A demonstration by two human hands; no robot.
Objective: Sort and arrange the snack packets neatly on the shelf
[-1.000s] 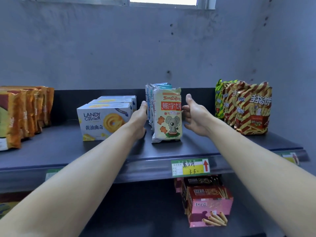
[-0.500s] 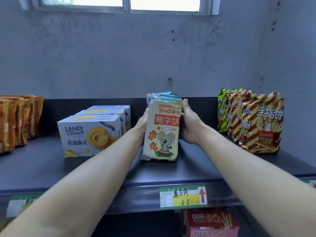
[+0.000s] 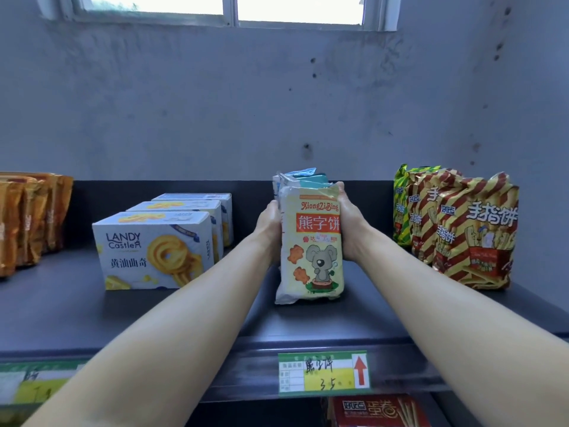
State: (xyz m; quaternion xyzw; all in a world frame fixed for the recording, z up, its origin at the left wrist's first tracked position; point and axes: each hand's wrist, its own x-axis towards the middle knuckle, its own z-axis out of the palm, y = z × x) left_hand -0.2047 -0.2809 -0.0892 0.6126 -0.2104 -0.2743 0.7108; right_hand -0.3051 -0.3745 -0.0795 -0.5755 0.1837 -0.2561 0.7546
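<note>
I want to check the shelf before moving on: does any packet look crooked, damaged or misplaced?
Yes. The green striped packet stands behind the red striped packets, unlike its row. The koala packet, pressed between the left hand and right hand, tilts slightly, and its lower left corner is crumpled.

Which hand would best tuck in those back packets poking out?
Probably the left hand: it presses the side where the rear blue-and-white plastic packets jut past the cream koala packet.

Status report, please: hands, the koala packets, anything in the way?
Left hand, right hand pressing sides of koala packets. Stack upright on shelf. Cookie boxes left, striped packets right, both apart.
</note>
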